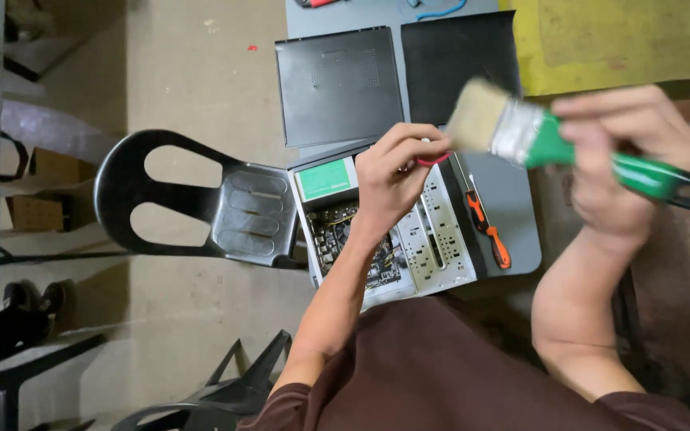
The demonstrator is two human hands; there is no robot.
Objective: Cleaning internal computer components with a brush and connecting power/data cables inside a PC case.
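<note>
My right hand point(628, 164) is raised and grips a green-handled paintbrush point(549, 136) whose pale bristles point left, close to my other hand. My left hand point(393, 172) hovers over an open computer case point(441, 255) and pinches a small red looped piece point(433, 160) between its fingers. Inside the case I see a circuit board point(337, 231) and a unit with a green label point(327, 179). The case lies on a small grey table point(517, 231).
An orange-handled screwdriver point(485, 227) lies on the table right of the case. Two dark case panels point(337, 84) point(457, 56) rest at the table's far side. A black plastic chair point(201, 199) stands at the left; a yellow surface point(624, 40) is at the far right.
</note>
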